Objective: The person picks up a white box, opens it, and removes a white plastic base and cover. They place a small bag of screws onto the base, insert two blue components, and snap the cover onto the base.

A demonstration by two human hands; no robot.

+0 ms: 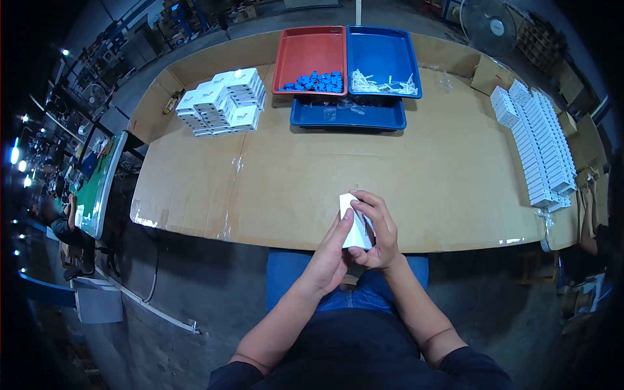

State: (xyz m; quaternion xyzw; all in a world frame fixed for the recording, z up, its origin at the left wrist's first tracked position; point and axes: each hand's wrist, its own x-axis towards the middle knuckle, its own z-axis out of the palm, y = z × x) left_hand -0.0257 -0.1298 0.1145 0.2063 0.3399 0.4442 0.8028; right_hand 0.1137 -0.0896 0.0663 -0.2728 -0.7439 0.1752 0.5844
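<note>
A small white box-shaped piece [355, 229] is held between both hands, tilted, over the table's front edge. My left hand [329, 257] grips its left side, with the thumb along the face. My right hand [379, 235] wraps round the right side, its fingers over the top and at the lower corner. A darker strip shows on the piece's right side, partly covered by the fingers.
On the cardboard-covered table [292, 175] are stacked white boxes [224, 104], a red tray of blue parts [312, 55], a blue tray of white parts [383, 55], a lower blue tray [348, 118] and rows of white pieces [536, 149]. People sit at far left and right.
</note>
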